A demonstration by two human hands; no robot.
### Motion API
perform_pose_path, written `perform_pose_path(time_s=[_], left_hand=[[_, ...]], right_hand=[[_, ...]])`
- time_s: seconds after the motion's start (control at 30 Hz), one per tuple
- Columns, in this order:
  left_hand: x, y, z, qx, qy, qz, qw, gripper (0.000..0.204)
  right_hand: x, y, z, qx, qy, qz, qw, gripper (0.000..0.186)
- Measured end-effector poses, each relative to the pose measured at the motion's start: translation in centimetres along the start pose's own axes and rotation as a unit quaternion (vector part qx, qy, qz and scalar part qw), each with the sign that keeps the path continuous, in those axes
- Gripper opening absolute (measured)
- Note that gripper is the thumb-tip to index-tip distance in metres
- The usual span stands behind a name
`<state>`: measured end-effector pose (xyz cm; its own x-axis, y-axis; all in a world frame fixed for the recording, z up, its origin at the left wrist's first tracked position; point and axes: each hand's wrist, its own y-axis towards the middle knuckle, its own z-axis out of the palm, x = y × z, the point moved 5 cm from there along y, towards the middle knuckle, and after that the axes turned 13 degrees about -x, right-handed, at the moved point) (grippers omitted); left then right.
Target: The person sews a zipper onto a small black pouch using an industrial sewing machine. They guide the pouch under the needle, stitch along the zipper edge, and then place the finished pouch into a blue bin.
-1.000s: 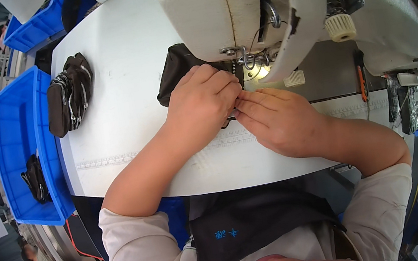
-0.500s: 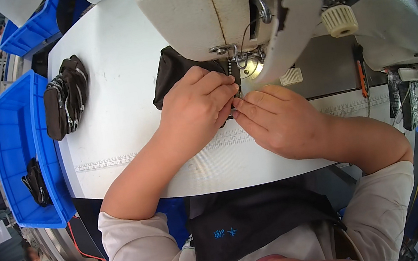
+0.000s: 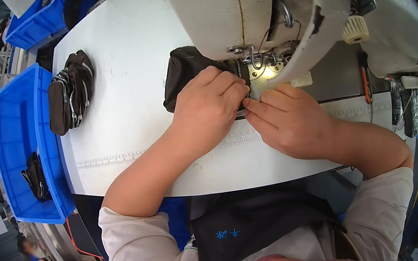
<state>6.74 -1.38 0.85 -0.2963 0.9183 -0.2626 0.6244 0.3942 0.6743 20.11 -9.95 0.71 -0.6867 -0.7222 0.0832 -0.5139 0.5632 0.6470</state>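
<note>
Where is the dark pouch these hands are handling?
In the head view, the dark pouch lies on the white table, partly under the left hand, just left of the lit metal plate.

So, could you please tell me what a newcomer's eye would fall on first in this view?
Most likely the large white sewing machine in the upper right, with a bright patch of light under its head. Just below it, the left hand and right hand come together at the edge of a dark pouch. Off to the left, a vivid blue bin stands beside the white table.
</note>
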Motion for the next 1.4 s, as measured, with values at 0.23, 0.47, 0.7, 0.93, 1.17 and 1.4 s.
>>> perform_pose_path(time_s=[0.23, 0.47, 0.7, 0.93, 1.17, 1.4], left_hand=[[0.3, 0.2, 0.4, -0.007, 0.005, -0.001, 1.0, 0.024], [0.7, 0.7, 0.5, -0.007, 0.013, -0.003, 1.0, 0.02], [0.6, 0.7, 0.5, -0.001, 0.017, -0.006, 1.0, 0.018], [0.4, 0.7, 0.5, -0.004, 0.03, -0.008, 1.0, 0.017], [0.8, 0.6, 0.9, -0.013, 0.038, -0.015, 0.999, 0.017], [1.1, 0.8, 0.3, -0.011, -0.023, -0.062, 0.998, 0.014]], right_hand=[[-0.3, 0.0, 0.0, 0.01, -0.023, 0.012, 1.0, 0.031], [-0.9, 0.2, 0.2, 0.01, -0.041, 0.016, 0.999, 0.033], [-1.0, 0.2, 0.1, 0.01, -0.044, 0.03, 0.999, 0.031], [-1.2, 0.4, 0.1, 0.005, -0.044, 0.04, 0.998, 0.025], [-1.5, 0.5, 0.3, 0.005, -0.062, 0.039, 0.997, 0.024], [-1.6, 0.5, 0.3, 0.019, -0.06, 0.053, 0.997, 0.026]])
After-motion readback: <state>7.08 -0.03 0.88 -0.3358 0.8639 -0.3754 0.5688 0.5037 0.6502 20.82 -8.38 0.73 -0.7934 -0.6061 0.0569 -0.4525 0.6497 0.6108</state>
